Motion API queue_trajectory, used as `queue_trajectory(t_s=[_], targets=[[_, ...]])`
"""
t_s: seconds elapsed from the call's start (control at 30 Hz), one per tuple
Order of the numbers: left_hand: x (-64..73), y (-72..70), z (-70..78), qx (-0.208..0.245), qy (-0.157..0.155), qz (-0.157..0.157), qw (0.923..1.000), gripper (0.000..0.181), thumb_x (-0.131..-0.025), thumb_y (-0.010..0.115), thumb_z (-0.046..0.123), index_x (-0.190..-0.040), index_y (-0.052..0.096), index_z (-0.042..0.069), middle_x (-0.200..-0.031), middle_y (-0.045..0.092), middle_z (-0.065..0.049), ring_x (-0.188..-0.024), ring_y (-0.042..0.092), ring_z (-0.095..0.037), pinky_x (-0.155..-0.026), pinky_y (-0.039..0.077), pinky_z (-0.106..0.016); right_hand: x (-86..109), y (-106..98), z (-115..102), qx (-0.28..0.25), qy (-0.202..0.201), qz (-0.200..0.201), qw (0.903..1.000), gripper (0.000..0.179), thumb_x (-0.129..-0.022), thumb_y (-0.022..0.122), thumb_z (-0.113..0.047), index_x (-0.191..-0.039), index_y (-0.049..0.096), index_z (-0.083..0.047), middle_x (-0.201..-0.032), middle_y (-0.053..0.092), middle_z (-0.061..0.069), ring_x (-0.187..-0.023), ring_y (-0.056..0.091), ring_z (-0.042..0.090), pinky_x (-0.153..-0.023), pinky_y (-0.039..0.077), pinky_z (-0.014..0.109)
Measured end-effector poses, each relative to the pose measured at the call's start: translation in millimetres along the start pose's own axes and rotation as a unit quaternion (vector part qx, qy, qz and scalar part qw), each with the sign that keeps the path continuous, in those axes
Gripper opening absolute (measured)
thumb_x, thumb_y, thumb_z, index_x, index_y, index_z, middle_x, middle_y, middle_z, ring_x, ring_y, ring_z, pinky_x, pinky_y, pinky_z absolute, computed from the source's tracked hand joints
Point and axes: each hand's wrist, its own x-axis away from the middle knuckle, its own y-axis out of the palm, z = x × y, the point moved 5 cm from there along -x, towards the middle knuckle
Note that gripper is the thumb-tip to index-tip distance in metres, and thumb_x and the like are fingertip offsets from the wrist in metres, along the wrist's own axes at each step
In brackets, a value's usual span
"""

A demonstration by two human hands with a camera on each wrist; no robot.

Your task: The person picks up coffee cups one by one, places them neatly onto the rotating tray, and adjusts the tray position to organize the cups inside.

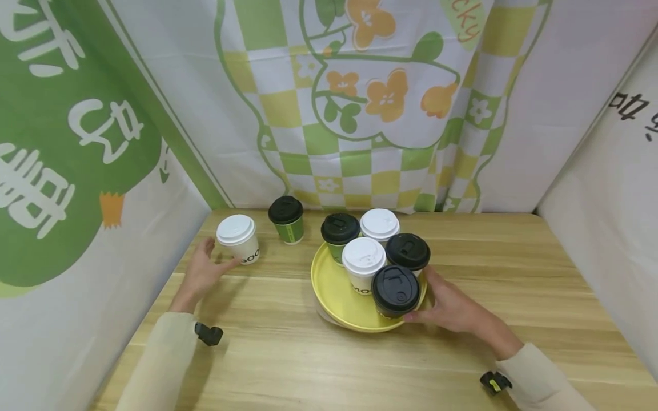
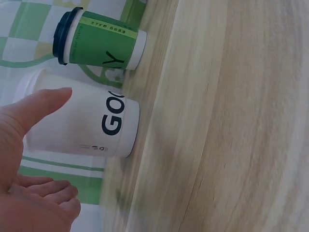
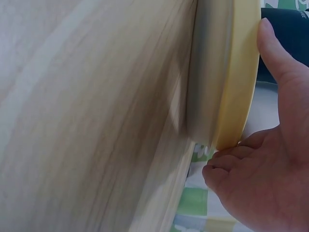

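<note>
Handling lidded cups at a yellow tray (image 1: pixel 329 279) appears to be the step in hand. Five cups crowd the tray's far and right portions: a front dark cup (image 1: pixel 396 291) near the rim, a black-lidded white cup (image 1: pixel 408 252) behind it, a front white-lidded cup (image 1: pixel 364 262), a rear white-lidded cup (image 1: pixel 380 224) and a black-lidded green cup (image 1: pixel 340 231). The bare surface lies at the tray's left and near side.

At the tray's right edge I see the right hand (image 1: pixel 452 305), thumb by the front dark cup and bent fingers by the rim farther back, with a wide gap between; I cannot tell whether it grasps anything.

Left of the tray, on the worktop (image 1: pixel 288 348), stands a lone white cup (image 1: pixel 238 240), upright. Beside it is the left hand (image 1: pixel 203 274), thumb and fingers spread, grasping nothing; the left wrist view sets the thumb before the cup's wall, contact uncertain. A lone green cup (image 1: pixel 288 220) stands just beyond, untouched.

As I judge it, the next move calls for the left fingers to close evenly below the lid, and for the right hand to clear the rim without jostling the front dark cup. Behind everything hangs a patterned curtain (image 1: pixel 370 165).
</note>
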Motion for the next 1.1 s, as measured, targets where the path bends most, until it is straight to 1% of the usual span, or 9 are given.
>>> queue_trajectory(t_s=[0.1, 0.27, 0.33, 0.5, 0.63, 0.83, 0.93, 1.0, 1.1], targets=[[-7.4, 4.7, 2.1, 0.017, 0.012, 0.004, 0.9998, 0.120, -0.092, 0.084, 0.037, -0.169, 0.000, 0.000, -0.175, 0.006, -0.029, -0.163, 0.011, -0.049, -0.131, 0.018, -0.068, -0.4, 0.6, -1.9, -0.005, 0.002, -0.001, 1.0000, 0.147, -0.073, 0.096, -0.049, -0.170, -0.013, -0.026, -0.174, 0.008, 0.031, -0.158, 0.020, 0.054, -0.125, 0.021, 0.074], [-15.1, 12.6, 4.9, 0.043, 0.023, 0.020, 0.9986, 0.118, -0.091, 0.086, 0.035, -0.169, 0.005, 0.001, -0.176, 0.013, -0.025, -0.164, 0.013, -0.045, -0.133, 0.015, -0.063, 1.4, 1.4, -3.0, -0.004, 0.006, 0.000, 1.0000, 0.146, -0.074, 0.095, -0.050, -0.170, -0.012, -0.024, -0.174, 0.010, 0.032, -0.158, 0.022, 0.054, -0.125, 0.022, 0.073], [-17.0, 14.4, 6.3, 0.046, 0.023, 0.029, 0.9982, 0.116, -0.091, 0.086, 0.036, -0.169, 0.007, 0.001, -0.176, 0.015, -0.024, -0.164, 0.015, -0.044, -0.134, 0.016, -0.061, 1.9, 1.1, -3.4, -0.004, 0.007, 0.001, 1.0000, 0.146, -0.074, 0.095, -0.049, -0.170, -0.012, -0.023, -0.173, 0.011, 0.032, -0.157, 0.023, 0.054, -0.125, 0.022, 0.073], [-20.8, 18.2, 8.4, 0.049, 0.011, 0.048, 0.9976, 0.114, -0.090, 0.086, 0.038, -0.168, 0.012, 0.000, -0.174, 0.022, -0.026, -0.162, 0.021, -0.045, -0.133, 0.021, -0.059, 2.3, 1.1, -2.7, 0.000, 0.013, 0.000, 0.9999, 0.145, -0.075, 0.095, -0.049, -0.171, -0.011, -0.022, -0.173, 0.012, 0.033, -0.157, 0.023, 0.053, -0.125, 0.023, 0.072], [-23.9, 21.7, 10.4, 0.057, 0.016, 0.060, 0.9964, 0.109, -0.090, 0.086, 0.034, -0.166, 0.016, -0.001, -0.171, 0.029, -0.028, -0.160, 0.027, -0.045, -0.133, 0.025, -0.056, 2.1, 1.3, -1.4, 0.000, 0.013, 0.003, 0.9999, 0.145, -0.075, 0.095, -0.049, -0.170, -0.011, -0.023, -0.173, 0.012, 0.032, -0.157, 0.024, 0.053, -0.125, 0.023, 0.072], [-24.1, 24.9, 11.8, 0.067, 0.025, 0.068, 0.9952, 0.103, -0.091, 0.085, 0.031, -0.165, 0.021, -0.001, -0.167, 0.036, -0.027, -0.159, 0.032, -0.043, -0.132, 0.028, -0.054, 2.1, 1.9, -3.1, -0.004, 0.006, 0.012, 0.9999, 0.146, -0.073, 0.096, -0.048, -0.171, -0.009, -0.026, -0.172, 0.018, 0.032, -0.156, 0.027, 0.053, -0.125, 0.025, 0.072], [-22.5, 25.2, 12.4, 0.067, 0.024, 0.070, 0.9950, 0.102, -0.091, 0.086, 0.033, -0.165, 0.024, 0.000, -0.167, 0.038, -0.027, -0.158, 0.033, -0.043, -0.132, 0.030, -0.054, 3.0, 2.3, -3.9, -0.001, 0.012, 0.014, 0.9998, 0.144, -0.073, 0.096, -0.049, -0.171, -0.007, -0.025, -0.170, 0.022, 0.035, -0.155, 0.031, 0.053, -0.124, 0.027, 0.072], [-20.7, 25.2, 13.9, 0.070, 0.029, 0.071, 0.9946, 0.102, -0.090, 0.086, 0.033, -0.164, 0.025, 0.000, -0.167, 0.038, -0.026, -0.158, 0.034, -0.043, -0.132, 0.030, -0.053, 3.6, 2.5, -4.3, 0.003, 0.019, 0.015, 0.9997, 0.144, -0.074, 0.095, -0.050, -0.171, -0.007, -0.025, -0.169, 0.023, 0.036, -0.154, 0.033, 0.053, -0.123, 0.028, 0.072], [-15.8, 24.7, 19.3, 0.074, 0.041, 0.073, 0.9937, 0.100, -0.089, 0.087, 0.031, -0.163, 0.027, 0.000, -0.166, 0.040, -0.026, -0.158, 0.035, -0.042, -0.132, 0.030, -0.052, 4.1, 2.5, -4.9, 0.000, 0.025, 0.014, 0.9996, 0.144, -0.074, 0.095, -0.050, -0.171, -0.008, -0.026, -0.170, 0.022, 0.035, -0.154, 0.032, 0.052, -0.124, 0.028, 0.071]])
